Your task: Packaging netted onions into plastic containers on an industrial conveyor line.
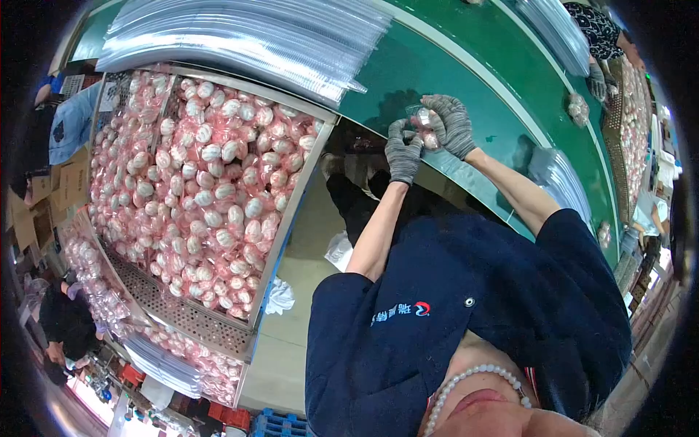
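Above the edge of the green work surface [437,60], both gloved hands meet at a small clear plastic package [423,121] with round, shiny pieces inside. My right hand [450,124], in a grey knitted glove, grips it from the upper right. My left hand [403,153], gloved alike, has its fingers bent against the package's lower left side. The fingers hide part of the package. Left of the hands, a metal bin [327,123] holds many round white striped pieces [224,191] wrapped in clear and pink film.
Stacked clear plastic packaging [246,43] lies behind the bin; another stack [560,175] is near my right forearm. Small packages [578,109] rest on the green surface. Co-workers stand at upper right [592,27] and lower left [68,317]. Cardboard boxes [71,183] are at far left.
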